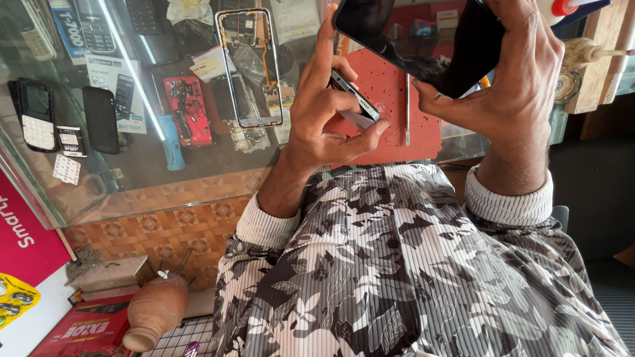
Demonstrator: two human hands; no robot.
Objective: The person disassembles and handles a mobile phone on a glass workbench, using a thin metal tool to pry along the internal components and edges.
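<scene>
My left hand [324,116] is raised over the counter and pinches a small dark phone part with a silver edge [355,99] between thumb and fingers. My right hand [522,79] grips a black smartphone [423,39] by its edge, glossy face tilted toward me, just above and right of the small part. Both hands hover over a red work mat [397,132] lying on the glass counter. A thin metal tool [407,109] rests on the mat between the hands. Patterned shirt sleeves cover both forearms.
An empty phone frame [249,66] lies on the glass counter [198,158], with handsets and parts in the display case beneath. A wooden stand [595,59] sits at the far right. A clay pot [155,311] and boxes stand on the floor at lower left.
</scene>
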